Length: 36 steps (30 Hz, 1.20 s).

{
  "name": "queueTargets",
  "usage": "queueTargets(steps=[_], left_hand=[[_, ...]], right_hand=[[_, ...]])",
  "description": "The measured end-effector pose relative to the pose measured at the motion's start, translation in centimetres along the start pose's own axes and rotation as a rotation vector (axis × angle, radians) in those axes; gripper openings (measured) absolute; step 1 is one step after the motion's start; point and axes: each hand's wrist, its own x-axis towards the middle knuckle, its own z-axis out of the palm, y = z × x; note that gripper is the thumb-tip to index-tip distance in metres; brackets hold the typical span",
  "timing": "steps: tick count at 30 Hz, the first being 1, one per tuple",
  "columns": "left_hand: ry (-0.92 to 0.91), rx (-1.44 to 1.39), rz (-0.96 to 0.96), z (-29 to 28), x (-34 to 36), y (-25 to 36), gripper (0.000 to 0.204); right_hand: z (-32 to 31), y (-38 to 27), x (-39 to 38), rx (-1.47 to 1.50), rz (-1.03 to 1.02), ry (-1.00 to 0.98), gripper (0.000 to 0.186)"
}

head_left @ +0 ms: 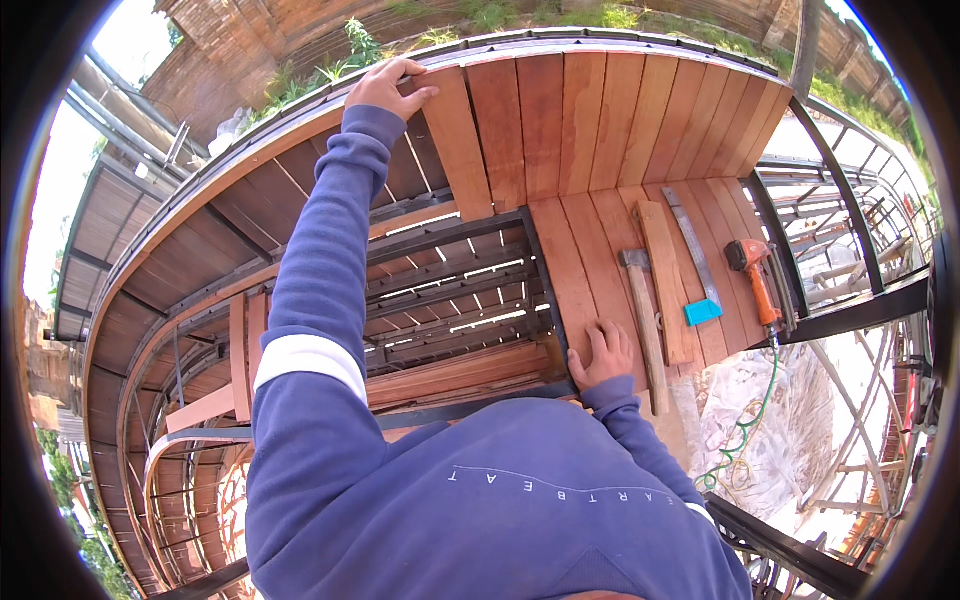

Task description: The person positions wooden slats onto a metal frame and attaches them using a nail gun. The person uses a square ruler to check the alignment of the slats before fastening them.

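Observation:
My left hand (390, 90) is reached up with its fingers curled over the top of an upright wooden plank (455, 150) at the curved rim. My right hand (602, 352) rests on the reddish plank deck (575, 280), fingers apart. Just right of it lies a hammer (648, 330) with a wooden handle, then a loose wood strip (662, 285), a metal square (690, 232) with a blue stock (703, 311), and an orange nail gun (752, 275) attached to a green hose (760, 410).
Upright planks (640, 120) line the back. An open black steel frame (530, 260) with gaps and stacked boards (460, 370) lies left of the deck. Scaffolding (860, 440) and an open drop with pale sheeting (735, 430) are at the right. A curved structure (150, 250) runs down the left.

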Motion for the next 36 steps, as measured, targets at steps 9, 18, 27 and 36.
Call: queueTargets(steps=[9, 18, 27, 36], left_hand=[[-0.048, 0.064, -0.022, 0.4, 0.2, -0.2, 0.045], [-0.056, 0.117, 0.010, -0.3, 0.1, 0.4, 0.047], [-0.074, 0.104, 0.008, -0.5, -0.1, 0.8, 0.048], [-0.115, 0.097, 0.009, -0.7, 0.5, 0.7, 0.043]], right_hand=[[0.1, 0.6, 0.3, 0.026, -0.052, 0.000, 0.047], [0.4, 0.5, 1.4, 0.056, -0.048, -0.016, 0.043], [0.5, 0.8, 1.3, 0.041, -0.050, -0.003, 0.042], [0.3, 0.5, 1.3, 0.049, -0.058, 0.017, 0.040]])
